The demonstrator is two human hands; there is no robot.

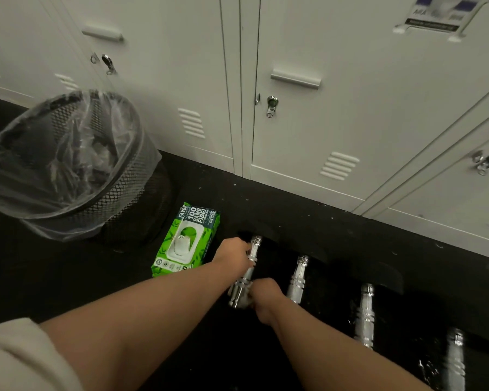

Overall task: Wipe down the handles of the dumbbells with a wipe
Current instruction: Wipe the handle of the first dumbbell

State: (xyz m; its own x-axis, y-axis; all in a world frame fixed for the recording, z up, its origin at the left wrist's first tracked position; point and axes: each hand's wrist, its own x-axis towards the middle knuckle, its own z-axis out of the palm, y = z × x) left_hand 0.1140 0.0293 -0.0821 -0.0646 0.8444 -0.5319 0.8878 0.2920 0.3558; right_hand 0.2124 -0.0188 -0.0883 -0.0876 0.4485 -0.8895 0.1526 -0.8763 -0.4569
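Both hands (233, 251) on leftmost handle (251, 259)

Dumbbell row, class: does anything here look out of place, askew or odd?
Nothing much stands out. Both hands, left and right, grip the leftmost dumbbell handle; no wipe is visible. White specks litter the floor.

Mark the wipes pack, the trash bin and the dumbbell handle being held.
wipes pack (185, 241): head view, on its white flip lid.
trash bin (116, 206): head view, on its black mesh wall.
dumbbell handle (249, 270): head view, on the chrome shaft between the two hands.
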